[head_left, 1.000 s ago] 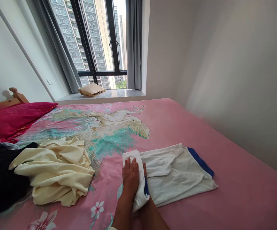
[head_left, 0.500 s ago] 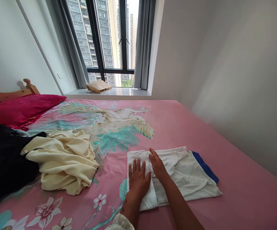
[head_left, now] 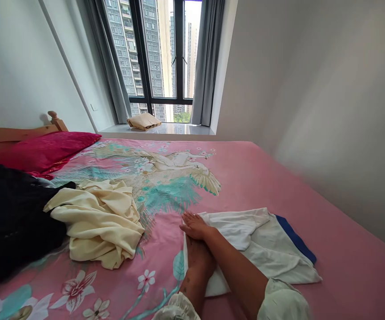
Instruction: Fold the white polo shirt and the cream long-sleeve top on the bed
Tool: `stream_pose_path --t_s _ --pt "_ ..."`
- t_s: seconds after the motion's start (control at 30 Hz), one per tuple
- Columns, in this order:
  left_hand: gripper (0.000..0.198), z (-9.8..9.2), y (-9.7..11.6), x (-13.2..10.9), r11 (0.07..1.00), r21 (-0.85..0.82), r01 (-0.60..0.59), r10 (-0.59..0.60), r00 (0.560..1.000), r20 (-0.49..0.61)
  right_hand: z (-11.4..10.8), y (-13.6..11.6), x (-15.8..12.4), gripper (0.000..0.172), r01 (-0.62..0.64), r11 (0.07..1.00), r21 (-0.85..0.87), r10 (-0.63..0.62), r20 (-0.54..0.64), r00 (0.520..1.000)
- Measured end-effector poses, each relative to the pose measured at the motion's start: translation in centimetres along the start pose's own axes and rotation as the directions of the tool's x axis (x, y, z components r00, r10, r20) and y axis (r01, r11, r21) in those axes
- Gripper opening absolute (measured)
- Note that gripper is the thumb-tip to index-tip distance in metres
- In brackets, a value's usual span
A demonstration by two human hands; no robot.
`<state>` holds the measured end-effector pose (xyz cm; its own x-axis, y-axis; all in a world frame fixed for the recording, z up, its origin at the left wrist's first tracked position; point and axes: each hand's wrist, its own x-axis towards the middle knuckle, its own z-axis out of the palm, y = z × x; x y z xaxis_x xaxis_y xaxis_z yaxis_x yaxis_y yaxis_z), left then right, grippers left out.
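A white shirt (head_left: 262, 249) with a blue band along its right end lies folded on the pink bed sheet. My right hand (head_left: 194, 225) reaches across at the shirt's left edge, palm down with its fingers stretched out. Beneath it, my left hand (head_left: 197, 253) rests on the same edge. The right hand and wrist cover the left fingers, so their pose is hidden. Both forearms cross over the shirt's lower left part.
Left of the shirt lies a crumpled cream cloth (head_left: 99, 222), beside a black garment (head_left: 15, 222). A red pillow (head_left: 52, 151) sits by the wooden headboard (head_left: 22, 133). Folded beige cloth (head_left: 144, 121) rests on the windowsill (head_left: 175, 129). A wall borders the bed's right side.
My right hand has moved left from the shirt's middle and now lies over my left hand at the left edge. The view has shifted slightly left.
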<state>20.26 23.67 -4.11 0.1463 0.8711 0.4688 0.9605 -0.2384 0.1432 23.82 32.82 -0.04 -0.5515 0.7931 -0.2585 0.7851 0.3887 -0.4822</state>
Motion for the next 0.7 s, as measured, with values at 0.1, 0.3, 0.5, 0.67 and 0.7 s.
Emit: stream_pose_path --t_s 0.1,0.3,0.5,0.67,0.7 --pt "0.070 0.2 -0.2 -0.3 1.000 -0.013 -0.025 0.025 1.000 0.001 0.0 -0.6 -1.2 0.065 -0.021 1.000 -0.007 0.020 -0.079 0.997" --pt "0.062 0.1 -0.2 0.1 0.998 -0.061 -0.005 0.018 0.974 0.224 0.8 -1.3 -4.4 0.066 -0.101 0.994 0.050 0.110 -0.251 0.962" --pt "0.060 -3.3 0.4 1.5 0.993 -0.097 0.072 -0.024 0.905 0.425 -0.8 0.0 -6.1 0.061 -0.113 0.988 0.103 0.141 -0.339 0.930" --pt "0.057 -4.3 1.1 -1.0 0.996 -0.087 0.018 0.019 0.912 0.411 0.6 1.4 -8.2 0.056 -0.105 0.988 0.113 0.137 -0.332 0.933" --pt "0.058 -4.4 1.3 -1.4 0.996 -0.087 0.009 0.027 0.914 0.406 0.8 1.6 -8.3 0.055 -0.104 0.988 0.114 0.135 -0.317 0.939"
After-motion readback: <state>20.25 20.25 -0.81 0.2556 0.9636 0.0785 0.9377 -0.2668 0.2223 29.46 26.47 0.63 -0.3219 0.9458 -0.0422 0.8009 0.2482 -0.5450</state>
